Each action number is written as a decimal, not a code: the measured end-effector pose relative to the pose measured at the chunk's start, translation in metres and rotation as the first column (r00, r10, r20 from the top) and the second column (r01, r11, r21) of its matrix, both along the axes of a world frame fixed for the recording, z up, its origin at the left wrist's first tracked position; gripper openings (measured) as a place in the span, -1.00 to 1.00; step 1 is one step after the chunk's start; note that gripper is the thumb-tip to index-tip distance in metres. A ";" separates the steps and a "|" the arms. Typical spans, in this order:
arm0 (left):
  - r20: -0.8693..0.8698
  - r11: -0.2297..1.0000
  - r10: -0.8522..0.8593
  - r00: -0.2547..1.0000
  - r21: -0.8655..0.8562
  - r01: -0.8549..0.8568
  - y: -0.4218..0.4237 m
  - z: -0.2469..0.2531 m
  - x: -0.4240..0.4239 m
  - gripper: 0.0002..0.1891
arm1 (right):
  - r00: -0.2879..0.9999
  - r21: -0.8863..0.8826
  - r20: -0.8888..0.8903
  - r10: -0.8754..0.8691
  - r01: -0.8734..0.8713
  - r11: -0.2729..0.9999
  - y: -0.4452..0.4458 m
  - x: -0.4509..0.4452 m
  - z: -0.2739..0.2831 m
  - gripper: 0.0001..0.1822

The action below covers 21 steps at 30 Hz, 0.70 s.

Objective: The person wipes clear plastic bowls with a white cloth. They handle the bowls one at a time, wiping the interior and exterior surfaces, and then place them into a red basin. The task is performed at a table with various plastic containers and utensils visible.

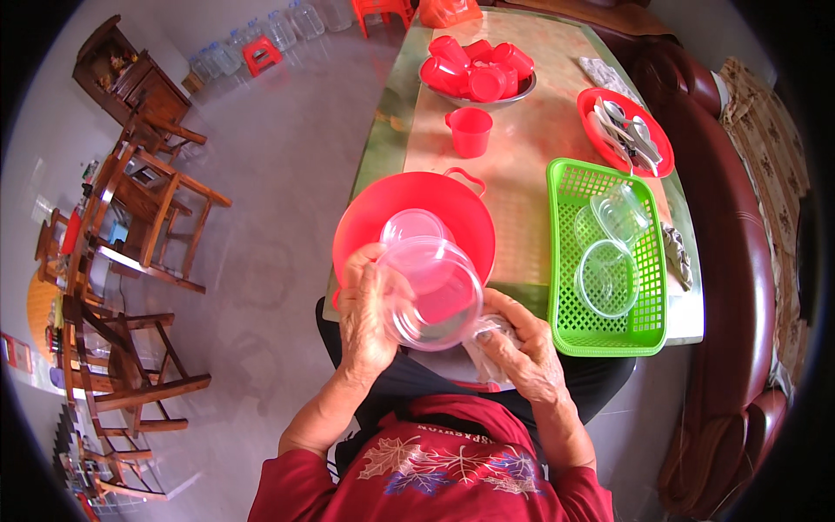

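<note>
A clear round plastic container [434,293] is held up over the near rim of a red plastic basin [355,222]. My left hand [370,313] grips it on the left side. On its right rim, my right hand [522,346] pinches a whitish cloth [489,362] against the plastic. Inside the basin lies another clear round container [414,225], partly hidden behind the held one. To the right, a green plastic basket [558,261] holds several clear containers [608,277], one of them tilted.
A red plastic mug [471,132] stands beyond the basin, before a metal bowl [483,102] heaped with red mugs. A red plate of spoons [590,101] is at the far right. Crumpled cloths [677,254] lie along the table's right edge, beside a leather sofa [734,261].
</note>
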<state>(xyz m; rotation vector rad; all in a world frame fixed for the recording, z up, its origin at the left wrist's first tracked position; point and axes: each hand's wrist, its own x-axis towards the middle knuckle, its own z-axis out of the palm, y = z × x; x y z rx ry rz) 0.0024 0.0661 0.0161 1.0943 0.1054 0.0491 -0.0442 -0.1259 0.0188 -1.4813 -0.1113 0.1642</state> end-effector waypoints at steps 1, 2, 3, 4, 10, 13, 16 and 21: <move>0.049 0.997 0.030 0.998 0.065 -0.033 0.003 0.002 0.001 -0.58 | 0.999 -0.002 0.037 0.015 -0.015 1.000 0.003 0.003 0.000 -0.49; 0.044 0.994 0.000 0.999 0.112 -0.005 0.016 -0.004 0.006 -0.54 | 0.997 0.001 0.061 0.049 -0.049 0.999 0.007 0.005 0.005 -0.46; 0.074 0.993 -0.006 0.997 0.118 -0.003 0.019 -0.002 0.008 -0.52 | 0.996 0.011 0.042 0.073 -0.074 0.997 0.010 0.008 0.010 -0.45; 0.104 0.992 -0.013 0.994 0.126 0.000 0.022 0.000 0.011 -0.51 | 0.995 0.021 0.024 0.097 -0.098 0.995 0.013 0.011 0.016 -0.44; 0.256 0.805 -0.242 0.936 0.592 0.046 0.046 0.009 0.018 0.09 | 0.993 -0.009 0.046 0.104 -0.104 0.995 0.022 0.023 0.018 -0.40; 0.259 0.682 -0.333 0.907 0.730 0.043 0.047 0.014 0.020 0.10 | 0.996 -0.018 0.019 0.085 -0.084 0.996 0.023 0.025 0.018 -0.39; 0.217 0.716 -0.309 0.926 0.694 0.076 0.055 0.010 0.023 0.15 | 0.993 -0.179 0.105 0.050 -0.031 0.983 0.029 0.033 0.002 -0.32; 0.172 0.584 -0.374 0.912 0.807 0.088 0.065 0.008 0.030 0.16 | 0.945 -0.436 0.322 0.053 0.098 0.895 0.034 0.040 -0.003 -0.35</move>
